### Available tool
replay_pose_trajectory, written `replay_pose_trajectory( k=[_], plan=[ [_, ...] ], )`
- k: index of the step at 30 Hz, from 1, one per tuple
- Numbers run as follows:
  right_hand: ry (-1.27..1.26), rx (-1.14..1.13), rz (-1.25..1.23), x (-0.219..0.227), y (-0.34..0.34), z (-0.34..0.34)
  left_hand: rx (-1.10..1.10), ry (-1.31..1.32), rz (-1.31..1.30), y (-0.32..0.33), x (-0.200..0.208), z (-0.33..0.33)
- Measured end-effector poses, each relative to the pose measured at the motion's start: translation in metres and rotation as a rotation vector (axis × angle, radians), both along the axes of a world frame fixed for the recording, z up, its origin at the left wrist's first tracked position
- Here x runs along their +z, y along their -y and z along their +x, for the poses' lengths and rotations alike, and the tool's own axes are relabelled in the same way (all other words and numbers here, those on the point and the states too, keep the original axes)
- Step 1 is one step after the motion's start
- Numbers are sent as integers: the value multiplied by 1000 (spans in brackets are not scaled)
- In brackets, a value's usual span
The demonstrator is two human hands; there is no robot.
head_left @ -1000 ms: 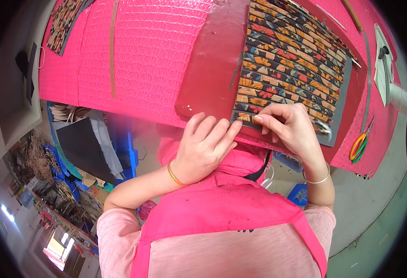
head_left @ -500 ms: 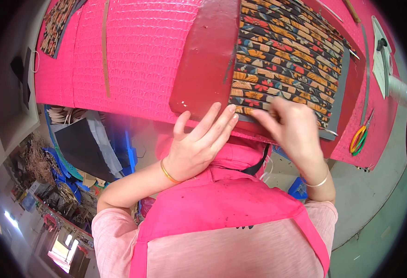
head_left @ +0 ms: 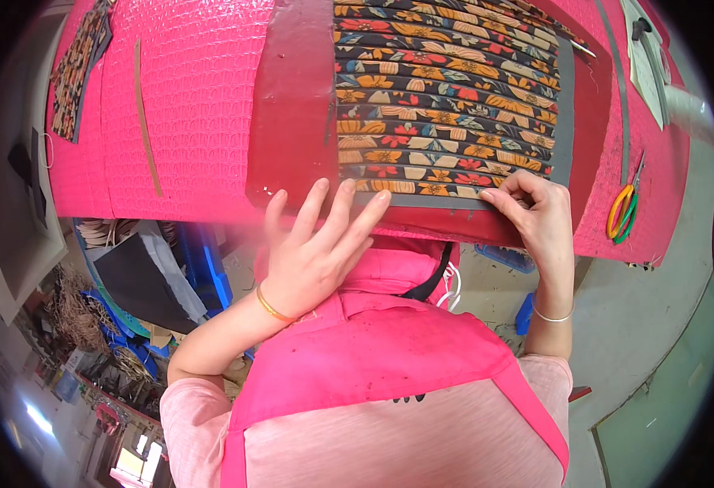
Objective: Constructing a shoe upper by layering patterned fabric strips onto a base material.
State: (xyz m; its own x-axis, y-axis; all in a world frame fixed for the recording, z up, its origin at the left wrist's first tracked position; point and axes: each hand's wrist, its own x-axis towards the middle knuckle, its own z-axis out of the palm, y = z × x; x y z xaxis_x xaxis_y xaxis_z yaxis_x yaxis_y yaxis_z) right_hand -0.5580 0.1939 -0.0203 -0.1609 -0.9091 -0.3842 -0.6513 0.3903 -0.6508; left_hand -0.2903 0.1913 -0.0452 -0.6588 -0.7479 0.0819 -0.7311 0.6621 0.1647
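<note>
Dark floral fabric strips (head_left: 446,102) lie in close parallel rows on a grey backing sheet (head_left: 564,106), which rests on a dark red board (head_left: 292,122). My left hand (head_left: 316,248) is open, fingers spread, its fingertips at the near left corner of the rows. At the near right end of the lowest strip is my right hand (head_left: 540,211). Its thumb tip touches the strip and its other fingers are curled in; whatever they hold, if anything, is hidden.
Scissors with yellow and green handles (head_left: 624,210) lie right of the board on the pink table cover (head_left: 202,89). A narrow brown strip (head_left: 146,122) and another floral piece (head_left: 80,73) are at left. Below the table edge stands a blue bin (head_left: 211,264).
The board and strips appear further left and slightly higher in view. My right hand, blurred before, is now sharp, its thumb at the lowest strip's right end. My left fingers have spread wider.
</note>
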Motion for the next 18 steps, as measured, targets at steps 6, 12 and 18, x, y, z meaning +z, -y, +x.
replay_pose_trajectory(
  k=[6,12,18],
  plan=[
    [-130,86,-36,1,1,2,-76,-147,137,1,-2,-56],
    [77,-126,26,-2,-19,-50,-210,-142,104,3,-17,-65],
    [45,-129,58,-5,-17,-54,-200,-187,132,7,-6,-78]
  ],
)
